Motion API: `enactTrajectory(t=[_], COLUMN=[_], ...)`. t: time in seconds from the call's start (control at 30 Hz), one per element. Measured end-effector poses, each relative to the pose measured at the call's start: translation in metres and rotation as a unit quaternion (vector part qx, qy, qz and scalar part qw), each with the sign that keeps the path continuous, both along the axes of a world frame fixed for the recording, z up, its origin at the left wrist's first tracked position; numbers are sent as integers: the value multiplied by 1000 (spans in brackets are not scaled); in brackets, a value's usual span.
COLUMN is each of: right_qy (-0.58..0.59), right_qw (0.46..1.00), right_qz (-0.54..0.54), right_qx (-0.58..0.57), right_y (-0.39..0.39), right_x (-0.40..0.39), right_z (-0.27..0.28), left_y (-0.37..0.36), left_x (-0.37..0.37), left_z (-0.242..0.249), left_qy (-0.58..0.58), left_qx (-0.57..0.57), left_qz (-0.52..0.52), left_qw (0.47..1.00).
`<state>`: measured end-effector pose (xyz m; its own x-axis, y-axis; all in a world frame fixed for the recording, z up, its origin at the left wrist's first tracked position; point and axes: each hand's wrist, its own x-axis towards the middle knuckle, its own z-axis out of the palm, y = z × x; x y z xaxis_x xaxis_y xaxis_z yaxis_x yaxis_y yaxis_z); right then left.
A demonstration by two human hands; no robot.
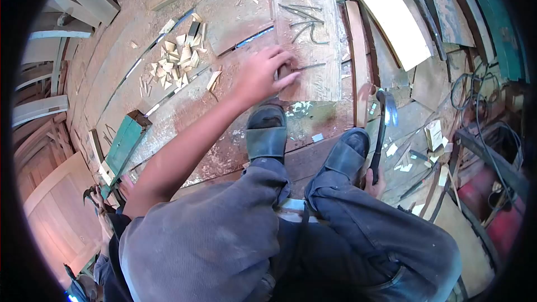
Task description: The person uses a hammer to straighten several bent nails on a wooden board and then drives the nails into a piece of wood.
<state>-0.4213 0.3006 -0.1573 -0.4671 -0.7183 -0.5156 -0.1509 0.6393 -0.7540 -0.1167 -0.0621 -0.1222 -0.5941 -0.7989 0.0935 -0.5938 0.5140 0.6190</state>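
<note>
My left hand point(268, 72) is over a worn wooden board point(319, 86), thumb and fingers curved with a gap between them. A single nail point(311, 66) lies by its fingertips; I see no firm grip on it. Farther up the same board are several loose nails point(305, 19), some of them bent. At my right side, beside my sandalled foot, my right hand point(375, 185) is closed around the lower handle of a claw hammer point(382, 128), its head pointing away from me. My right leg partly hides that hand.
Wood offcuts point(178, 59) lie heaped on the plank floor at left, near a green-painted block point(126, 140). A pale plank point(386, 11) and another hammer point(422, 8) are upper right, with cable point(475, 86) beyond. Another person's hand point(100, 204) holds a dark tool at far left.
</note>
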Motion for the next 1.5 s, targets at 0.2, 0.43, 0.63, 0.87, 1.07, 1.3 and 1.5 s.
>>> enactTrajectory(t=[0.2,0.43,0.63,0.87,1.07,1.3,1.5], right_qy=[45,44,35,-9,-51,-219,-230], right_qw=[999,997,997,998,989,968,967], right_qz=[26,53,64,62,124,93,78], right_qx=[-9,-20,-12,-31,-65,-76,-74], right_y=[-4,-32,-30,-48,-88,-127,-130], right_x=[3,14,15,23,24,52,53], right_z=[5,27,22,37,54,81,81], left_y=[-1,-10,-7,8,12,18,17], left_x=[0,-1,6,24,30,31,32], left_z=[-10,-9,-3,-1,-6,-7,-6], left_qy=[42,45,75,66,20,5,7], left_qx=[25,88,63,-62,-62,-73,-85], left_qz=[4,35,25,-110,-130,-131,-133], left_qw=[999,995,995,990,989,989,987])
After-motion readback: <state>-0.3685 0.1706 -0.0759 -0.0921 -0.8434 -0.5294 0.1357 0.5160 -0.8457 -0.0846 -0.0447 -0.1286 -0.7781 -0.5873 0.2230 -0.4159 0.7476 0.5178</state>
